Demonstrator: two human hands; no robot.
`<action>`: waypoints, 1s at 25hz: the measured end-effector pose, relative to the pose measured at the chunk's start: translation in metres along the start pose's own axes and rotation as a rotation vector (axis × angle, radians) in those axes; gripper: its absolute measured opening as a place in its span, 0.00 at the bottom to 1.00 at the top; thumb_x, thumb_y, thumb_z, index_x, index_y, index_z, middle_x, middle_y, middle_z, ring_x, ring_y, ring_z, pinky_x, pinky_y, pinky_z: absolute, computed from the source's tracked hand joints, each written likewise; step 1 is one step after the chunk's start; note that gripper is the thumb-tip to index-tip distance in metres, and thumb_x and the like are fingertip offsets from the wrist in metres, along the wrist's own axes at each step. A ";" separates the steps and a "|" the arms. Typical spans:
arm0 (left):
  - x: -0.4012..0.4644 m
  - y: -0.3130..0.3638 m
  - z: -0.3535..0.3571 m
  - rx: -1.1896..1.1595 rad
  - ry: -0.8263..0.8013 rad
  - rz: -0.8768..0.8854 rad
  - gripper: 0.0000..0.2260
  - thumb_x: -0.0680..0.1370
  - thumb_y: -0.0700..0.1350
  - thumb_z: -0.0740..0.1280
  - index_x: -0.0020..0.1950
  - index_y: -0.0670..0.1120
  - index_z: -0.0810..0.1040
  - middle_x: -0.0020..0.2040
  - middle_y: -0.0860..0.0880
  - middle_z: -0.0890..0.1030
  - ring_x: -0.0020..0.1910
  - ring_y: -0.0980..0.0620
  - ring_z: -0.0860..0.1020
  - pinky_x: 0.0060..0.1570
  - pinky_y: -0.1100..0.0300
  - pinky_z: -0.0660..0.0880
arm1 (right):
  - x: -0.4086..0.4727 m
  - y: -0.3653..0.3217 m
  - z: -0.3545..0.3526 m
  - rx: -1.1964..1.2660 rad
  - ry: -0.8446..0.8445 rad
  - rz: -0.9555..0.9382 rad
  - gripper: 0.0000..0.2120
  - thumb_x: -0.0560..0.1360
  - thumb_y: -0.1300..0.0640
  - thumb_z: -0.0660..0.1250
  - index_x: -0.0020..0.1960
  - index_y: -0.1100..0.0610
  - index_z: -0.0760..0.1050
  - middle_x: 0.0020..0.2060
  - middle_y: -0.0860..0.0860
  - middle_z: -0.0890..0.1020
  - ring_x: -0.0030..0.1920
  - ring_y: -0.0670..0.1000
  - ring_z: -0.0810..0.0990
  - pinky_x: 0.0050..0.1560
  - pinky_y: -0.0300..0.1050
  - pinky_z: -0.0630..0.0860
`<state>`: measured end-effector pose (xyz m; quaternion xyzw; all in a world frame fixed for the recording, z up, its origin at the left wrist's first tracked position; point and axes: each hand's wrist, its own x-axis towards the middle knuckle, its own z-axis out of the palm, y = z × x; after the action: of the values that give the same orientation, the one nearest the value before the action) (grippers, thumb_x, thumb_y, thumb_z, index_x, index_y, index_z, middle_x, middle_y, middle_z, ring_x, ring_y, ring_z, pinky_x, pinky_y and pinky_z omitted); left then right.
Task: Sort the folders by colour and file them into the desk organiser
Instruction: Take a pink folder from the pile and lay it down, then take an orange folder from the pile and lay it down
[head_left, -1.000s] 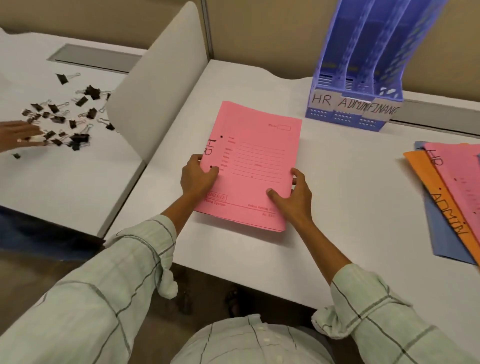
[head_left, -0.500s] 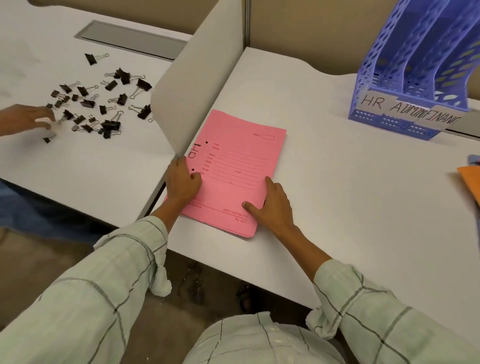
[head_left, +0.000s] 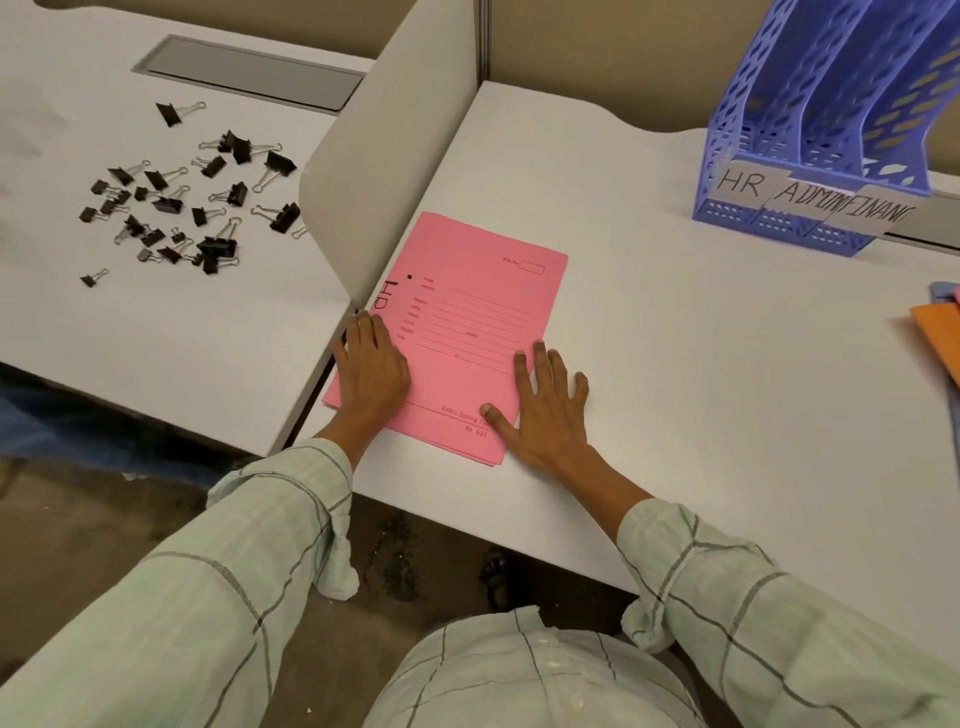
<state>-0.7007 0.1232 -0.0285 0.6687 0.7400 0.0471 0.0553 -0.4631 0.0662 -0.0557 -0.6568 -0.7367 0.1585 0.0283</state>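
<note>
Head view: the pink folder (head_left: 467, 332) lies flat on the bench (head_left: 675, 338), near-left of the organiser (head_left: 810, 156). Left hand (head_left: 371, 371) presses its left edge, grip spread flat; right hand (head_left: 545, 405) lies spread across its right edge.

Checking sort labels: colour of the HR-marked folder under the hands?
Pink folder, clearest in head view.

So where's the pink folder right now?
The pink HR folder lies flat on the white desk, left of centre in the head view, beside the divider panel, with the left hand and right hand flat on it.
</note>
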 end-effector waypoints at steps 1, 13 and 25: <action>-0.002 0.004 0.000 0.015 -0.012 0.019 0.25 0.80 0.44 0.56 0.75 0.35 0.60 0.74 0.35 0.64 0.74 0.37 0.61 0.72 0.39 0.60 | 0.000 0.000 -0.001 0.004 -0.007 -0.003 0.45 0.73 0.24 0.42 0.80 0.51 0.38 0.80 0.53 0.39 0.79 0.57 0.40 0.74 0.67 0.39; -0.040 0.149 0.018 -0.054 -0.120 0.342 0.29 0.81 0.51 0.56 0.78 0.37 0.55 0.79 0.38 0.55 0.79 0.40 0.52 0.76 0.39 0.50 | -0.053 0.074 -0.030 0.020 0.096 0.080 0.42 0.77 0.31 0.50 0.80 0.57 0.46 0.80 0.55 0.45 0.80 0.55 0.45 0.76 0.62 0.49; -0.102 0.379 0.041 -0.034 -0.135 0.743 0.29 0.82 0.54 0.53 0.79 0.39 0.52 0.80 0.40 0.53 0.79 0.42 0.51 0.77 0.43 0.48 | -0.159 0.267 -0.083 -0.020 0.251 0.438 0.40 0.78 0.32 0.50 0.80 0.57 0.47 0.80 0.57 0.46 0.80 0.57 0.47 0.76 0.60 0.49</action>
<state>-0.3115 0.0602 -0.0128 0.8921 0.4407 0.0322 0.0942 -0.1649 -0.0491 -0.0226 -0.8155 -0.5691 0.0706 0.0780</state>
